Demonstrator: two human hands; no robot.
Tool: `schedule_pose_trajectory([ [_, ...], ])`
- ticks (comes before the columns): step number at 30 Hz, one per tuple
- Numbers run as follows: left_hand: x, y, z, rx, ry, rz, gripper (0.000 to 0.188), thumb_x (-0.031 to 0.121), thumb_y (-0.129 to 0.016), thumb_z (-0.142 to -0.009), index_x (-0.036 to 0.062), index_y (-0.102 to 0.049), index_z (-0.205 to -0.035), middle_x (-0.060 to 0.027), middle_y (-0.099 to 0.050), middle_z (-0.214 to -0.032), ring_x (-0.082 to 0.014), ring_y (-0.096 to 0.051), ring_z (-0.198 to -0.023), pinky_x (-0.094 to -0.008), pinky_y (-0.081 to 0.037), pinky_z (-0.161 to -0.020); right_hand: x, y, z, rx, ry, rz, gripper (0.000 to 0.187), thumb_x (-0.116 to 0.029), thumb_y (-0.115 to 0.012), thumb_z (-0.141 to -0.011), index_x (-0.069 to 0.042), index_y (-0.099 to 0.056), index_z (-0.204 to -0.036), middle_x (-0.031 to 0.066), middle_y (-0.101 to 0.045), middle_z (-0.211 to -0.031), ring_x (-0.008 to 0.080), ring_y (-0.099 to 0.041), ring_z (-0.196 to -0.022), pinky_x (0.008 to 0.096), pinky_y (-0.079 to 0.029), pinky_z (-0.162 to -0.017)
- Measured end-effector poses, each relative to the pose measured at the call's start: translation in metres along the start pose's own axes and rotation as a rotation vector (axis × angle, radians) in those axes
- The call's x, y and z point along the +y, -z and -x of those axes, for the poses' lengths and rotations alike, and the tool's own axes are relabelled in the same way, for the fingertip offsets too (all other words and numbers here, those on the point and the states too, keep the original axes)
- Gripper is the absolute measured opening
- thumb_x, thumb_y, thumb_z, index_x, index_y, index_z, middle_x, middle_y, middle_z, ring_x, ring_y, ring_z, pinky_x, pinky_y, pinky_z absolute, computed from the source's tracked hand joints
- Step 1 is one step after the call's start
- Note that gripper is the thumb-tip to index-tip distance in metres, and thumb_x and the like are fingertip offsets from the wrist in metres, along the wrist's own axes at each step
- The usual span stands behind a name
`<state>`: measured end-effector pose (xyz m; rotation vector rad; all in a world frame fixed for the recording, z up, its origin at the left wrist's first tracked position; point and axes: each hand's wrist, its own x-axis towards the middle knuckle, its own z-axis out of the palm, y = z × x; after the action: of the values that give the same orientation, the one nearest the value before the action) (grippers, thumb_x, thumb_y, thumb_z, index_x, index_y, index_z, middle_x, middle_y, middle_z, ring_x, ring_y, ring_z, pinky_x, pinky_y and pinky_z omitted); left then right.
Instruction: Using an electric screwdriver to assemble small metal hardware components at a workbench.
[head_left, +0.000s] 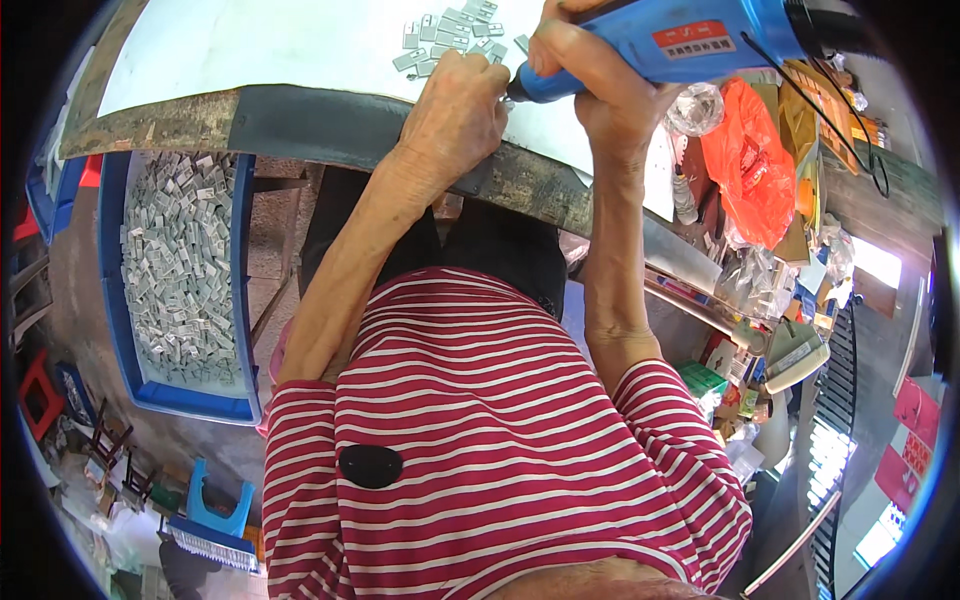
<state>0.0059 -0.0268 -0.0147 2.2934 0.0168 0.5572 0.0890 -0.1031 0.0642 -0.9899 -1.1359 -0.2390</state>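
My right hand point(610, 85) is wrapped round a blue electric screwdriver point(690, 35), which lies tilted with its nose toward the left. The dark tip of the tool meets the fingers of my left hand point(455, 115) at the table's near edge. Those left fingers are curled and pressed together; whatever they pinch is hidden. Just beyond them, several small grey rectangular pieces point(440, 35) with holes lie loosely spread on the white sheet point(250, 45) covering the worktable.
A blue tray point(112, 300) full of similar grey pieces stands low at my left. On the right are a red plastic bag point(750, 165), a clear tape roll point(697, 108) and clutter. The tool's black cord point(850, 150) loops there. A blue stool point(220, 505) is at lower left.
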Motion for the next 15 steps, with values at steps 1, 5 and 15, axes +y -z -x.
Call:
schedule_pose_trajectory([
  [1, -0.001, 0.0, 0.0, 0.002, 0.0, 0.005, 0.014, 0.002, -0.063, -0.069, -0.0001, -0.059, -0.082, -0.0147, -0.055, -0.08, -0.0317, -0.052, -0.081, -0.0386, -0.046, -0.074, -0.018, -0.002, -0.003, 0.003, -0.292, 0.032, 0.022, 0.003, -0.068, -0.066, -0.004, -0.054, -0.082, 0.0058, -0.058, -0.068, 0.0121, -0.055, -0.056, 0.0232, -0.044, -0.048],
  [5, 0.001, -0.003, 0.001, 0.119, -0.094, 0.004, 0.011, 0.002, -0.063, -0.069, 0.0003, -0.059, -0.08, -0.0141, -0.055, -0.08, -0.0308, -0.051, -0.083, -0.0382, -0.046, -0.074, -0.029, 0.011, -0.01, -0.151, -0.511, -0.016, 0.026, 0.002, -0.068, -0.067, -0.003, -0.053, -0.088, 0.0064, -0.056, -0.07, 0.0124, -0.054, -0.057, 0.024, -0.044, -0.051],
  [15, 0.002, 0.0, 0.0, 0.037, -0.063, 0.025, 0.011, 0.004, -0.062, -0.071, 0.0002, -0.056, -0.081, -0.0119, -0.054, -0.078, -0.0295, -0.05, -0.079, -0.0371, -0.042, -0.07, -0.062, 0.055, -0.019, -0.17, -0.267, -0.263, 0.031, -0.011, -0.051, -0.075, -0.002, -0.049, -0.104, 0.0164, -0.05, -0.083, 0.0197, -0.05, -0.057, 0.0398, -0.043, -0.058],
])
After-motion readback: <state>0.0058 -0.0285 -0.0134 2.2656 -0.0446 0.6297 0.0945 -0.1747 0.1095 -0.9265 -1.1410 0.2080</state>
